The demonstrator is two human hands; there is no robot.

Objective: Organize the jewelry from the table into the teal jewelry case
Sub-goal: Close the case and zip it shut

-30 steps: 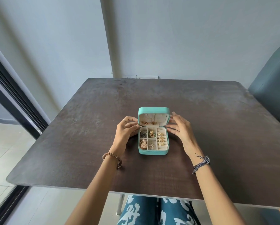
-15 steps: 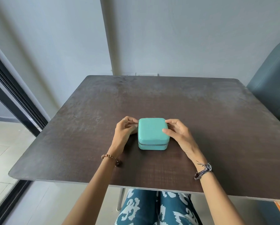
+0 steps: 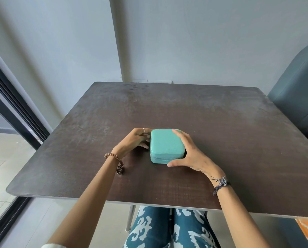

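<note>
The teal jewelry case [image 3: 165,144] lies closed on the dark brown table [image 3: 221,122], lid down, zipper seam visible along its near side. My left hand [image 3: 135,140] presses against its left side, fingers curled at the far-left corner. My right hand [image 3: 190,153] wraps the case's right side, fingers over the far-right corner and thumb along the near edge. No loose jewelry shows on the table; the contents are hidden inside the case.
A blue-grey upholstered chair [image 3: 298,97] stands at the table's right. A dark sliding-door frame [image 3: 12,111] runs along the left. The wall lies just behind the table's far edge. My patterned trouser legs [image 3: 169,230] show under the near edge.
One second ago the case stood open with jewelry in its compartments; the lid has come down and the case is closed. My right hand has shifted to wrap around its right side.
</note>
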